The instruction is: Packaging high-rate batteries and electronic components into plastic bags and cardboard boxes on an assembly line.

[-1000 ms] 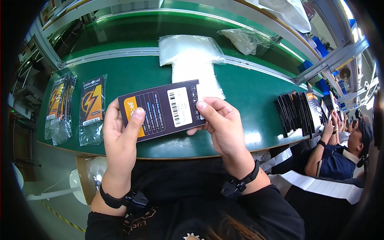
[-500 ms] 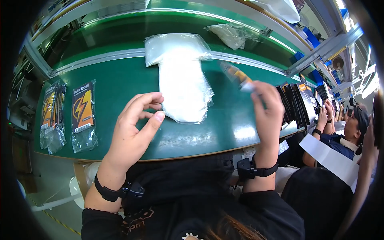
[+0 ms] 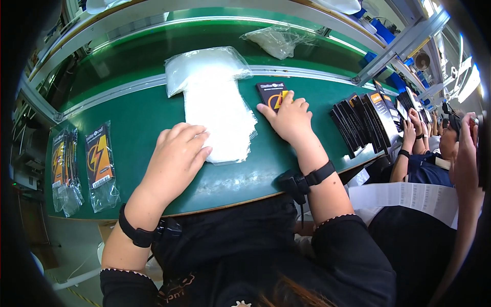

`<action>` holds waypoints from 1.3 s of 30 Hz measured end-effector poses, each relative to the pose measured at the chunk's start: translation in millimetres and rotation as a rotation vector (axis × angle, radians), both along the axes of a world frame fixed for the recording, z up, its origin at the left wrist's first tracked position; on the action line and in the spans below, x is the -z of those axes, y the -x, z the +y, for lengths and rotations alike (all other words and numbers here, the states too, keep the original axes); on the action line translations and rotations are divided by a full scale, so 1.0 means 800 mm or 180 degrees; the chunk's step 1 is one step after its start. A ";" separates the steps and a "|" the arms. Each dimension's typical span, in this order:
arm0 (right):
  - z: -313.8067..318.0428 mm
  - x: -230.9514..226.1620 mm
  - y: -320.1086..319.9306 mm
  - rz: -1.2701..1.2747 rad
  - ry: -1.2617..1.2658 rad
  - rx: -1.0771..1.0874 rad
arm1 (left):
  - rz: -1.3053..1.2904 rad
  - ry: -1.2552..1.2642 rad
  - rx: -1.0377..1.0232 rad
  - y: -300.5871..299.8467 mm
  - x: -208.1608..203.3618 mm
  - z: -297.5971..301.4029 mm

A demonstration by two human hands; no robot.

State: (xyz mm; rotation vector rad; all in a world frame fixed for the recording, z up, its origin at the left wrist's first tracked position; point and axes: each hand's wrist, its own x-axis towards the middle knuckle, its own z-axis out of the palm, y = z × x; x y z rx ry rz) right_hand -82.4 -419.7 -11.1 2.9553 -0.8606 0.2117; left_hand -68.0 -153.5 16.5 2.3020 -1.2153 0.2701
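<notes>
A pile of clear plastic bags [image 3: 217, 120] lies in the middle of the green table. My left hand [image 3: 176, 156] rests palm down at its left edge, fingers loosely spread and fingertips touching the bags. Right of the pile, a flat black box with an orange and yellow design [image 3: 270, 91] lies on the table. My right hand [image 3: 290, 118] covers its near part, with the thumb at the left edge and the index finger at the right. At the far left lie a bagged box of the same design [image 3: 98, 158] and a row of similar bagged boxes [image 3: 62, 161].
Several dark boxes [image 3: 365, 123] stand in a leaning row at the table's right. A metal rail [image 3: 296, 74] runs along the back, with a crumpled clear bag [image 3: 279, 42] behind it. A co-worker's hands [image 3: 411, 128] and a white printed sheet [image 3: 404, 199] are at right.
My right hand has come left and down, and the box it held in the air is now on the table. My left hand's fingers have lowered onto the bags. The whole view has shifted slightly.
</notes>
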 end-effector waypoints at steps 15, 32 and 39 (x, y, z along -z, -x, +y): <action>0.019 -0.041 0.064 -0.1947 -0.7136 -0.1033 | -0.0049 -0.0141 -0.0071 -0.027 0.007 -0.005; 0.094 -0.038 0.077 -0.0777 -0.7554 -0.0970 | 0.1209 0.1357 -0.0378 -0.020 0.010 -0.006; 0.088 -0.034 0.084 -0.1288 -0.6730 -0.0750 | 0.3103 0.2101 -0.0726 -0.015 0.005 -0.001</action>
